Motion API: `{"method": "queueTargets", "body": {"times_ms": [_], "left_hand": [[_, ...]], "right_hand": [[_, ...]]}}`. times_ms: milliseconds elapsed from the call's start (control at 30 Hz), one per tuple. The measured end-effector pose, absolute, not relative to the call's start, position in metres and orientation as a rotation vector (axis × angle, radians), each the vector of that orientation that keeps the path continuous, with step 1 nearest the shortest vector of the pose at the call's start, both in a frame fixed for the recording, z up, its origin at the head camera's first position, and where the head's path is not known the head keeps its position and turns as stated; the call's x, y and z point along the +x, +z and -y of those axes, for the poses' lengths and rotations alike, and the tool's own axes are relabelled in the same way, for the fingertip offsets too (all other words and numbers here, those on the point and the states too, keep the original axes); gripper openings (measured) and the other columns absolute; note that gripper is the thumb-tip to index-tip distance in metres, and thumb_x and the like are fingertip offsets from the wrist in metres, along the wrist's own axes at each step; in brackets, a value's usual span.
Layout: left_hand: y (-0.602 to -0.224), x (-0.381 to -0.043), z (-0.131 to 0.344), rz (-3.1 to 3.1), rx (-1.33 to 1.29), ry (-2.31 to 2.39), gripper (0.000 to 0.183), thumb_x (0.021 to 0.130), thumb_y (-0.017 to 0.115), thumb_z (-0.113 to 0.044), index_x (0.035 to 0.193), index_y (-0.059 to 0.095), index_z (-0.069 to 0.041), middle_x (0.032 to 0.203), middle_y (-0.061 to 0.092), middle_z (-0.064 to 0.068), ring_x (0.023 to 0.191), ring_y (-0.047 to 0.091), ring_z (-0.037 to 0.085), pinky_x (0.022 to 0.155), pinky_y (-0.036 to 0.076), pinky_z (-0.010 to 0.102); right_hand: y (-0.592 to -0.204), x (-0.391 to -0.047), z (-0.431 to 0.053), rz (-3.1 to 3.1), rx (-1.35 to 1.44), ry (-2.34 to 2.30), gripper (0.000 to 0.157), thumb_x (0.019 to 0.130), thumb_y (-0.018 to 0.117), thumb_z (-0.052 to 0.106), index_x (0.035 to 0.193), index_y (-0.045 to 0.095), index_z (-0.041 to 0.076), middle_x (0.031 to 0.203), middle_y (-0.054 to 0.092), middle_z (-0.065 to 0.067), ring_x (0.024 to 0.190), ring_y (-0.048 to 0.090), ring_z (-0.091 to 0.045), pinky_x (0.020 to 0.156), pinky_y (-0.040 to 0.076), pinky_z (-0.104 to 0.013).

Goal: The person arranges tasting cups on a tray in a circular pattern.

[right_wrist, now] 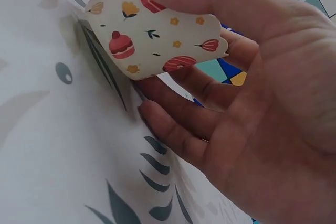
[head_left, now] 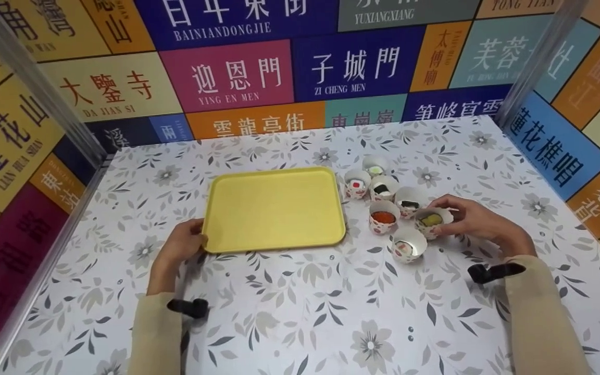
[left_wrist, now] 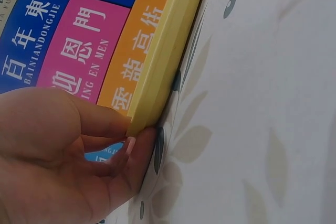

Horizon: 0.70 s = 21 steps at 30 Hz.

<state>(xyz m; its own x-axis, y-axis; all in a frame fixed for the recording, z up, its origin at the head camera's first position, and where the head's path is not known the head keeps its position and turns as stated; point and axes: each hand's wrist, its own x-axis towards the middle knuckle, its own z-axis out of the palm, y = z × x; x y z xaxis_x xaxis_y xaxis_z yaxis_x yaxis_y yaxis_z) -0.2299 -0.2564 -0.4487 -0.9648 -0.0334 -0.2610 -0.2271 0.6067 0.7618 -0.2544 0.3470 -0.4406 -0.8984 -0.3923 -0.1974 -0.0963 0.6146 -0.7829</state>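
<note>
1 yellow tray (head_left: 275, 212). 7 paper cups (head_left: 383, 227), all right of tray. 1 left hand (head_left: 181, 242) at its near-left corner, 1 right hand (head_left: 479, 223) to its right. 2 beige sleeves (head_left: 546, 317), 2 black wrist mounts (head_left: 188, 307), all tray's near side. 1 floral tabletop (head_left: 289, 317) under it.

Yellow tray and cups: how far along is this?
Looks done: only setup; the yellow tray is out and bare, with the cups grouped to its right. In hand: the left hand holds the tray's near-left corner, the right hand grips one patterned cup. Remaining, if the cups go on the tray: all seven, since none is on it.
</note>
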Motion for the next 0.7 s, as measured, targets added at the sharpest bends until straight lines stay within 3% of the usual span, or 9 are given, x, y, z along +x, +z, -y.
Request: {"method": "queueTargets", "body": {"times_ms": [100,267,600,700], "left_hand": [[-0.448,-0.229,0.256,-2.602,-0.224,1.289,0.059,0.091,0.045,0.003,0.149,0.04,0.006,0.141,0.055,0.028,0.108,0.061,0.027,0.08,0.049,0.025],[-0.447,-0.229,0.257,-2.598,-0.236,1.27,0.058,0.092,0.046,0.002,0.15,0.04,0.006,0.141,0.055,0.027,0.109,0.06,0.027,0.082,0.05,0.027],[-0.448,-0.23,0.258,-2.57,-0.219,1.331,0.057,0.093,0.044,0.004,0.15,0.039,0.007,0.141,0.054,0.029,0.099,0.063,0.023,0.075,0.05,0.024],[-0.449,-0.232,0.258,-2.561,-0.231,1.342,0.057,0.093,0.045,0.005,0.149,0.039,0.007,0.14,0.055,0.028,0.097,0.063,0.021,0.073,0.051,0.024]], "right_hand": [[-0.437,-0.253,-0.349,-2.494,-0.386,-1.172,0.051,0.089,0.076,0.027,0.132,0.054,0.013,0.139,0.05,-0.009,0.12,0.057,-0.03,0.088,0.047,-0.036],[-0.428,-0.249,-0.349,-2.509,-0.334,-1.172,0.054,0.089,0.076,0.028,0.134,0.051,0.011,0.144,0.046,-0.015,0.105,0.063,-0.016,0.077,0.053,-0.034],[-0.416,-0.248,-0.338,-2.663,-0.282,-1.081,0.062,0.09,0.075,0.034,0.14,0.05,0.01,0.149,0.046,-0.022,0.104,0.057,-0.006,0.082,0.048,-0.023],[-0.411,-0.248,-0.335,-2.692,-0.257,-1.089,0.063,0.09,0.074,0.035,0.141,0.049,0.008,0.147,0.048,-0.021,0.112,0.057,-0.015,0.087,0.047,-0.027]]}}
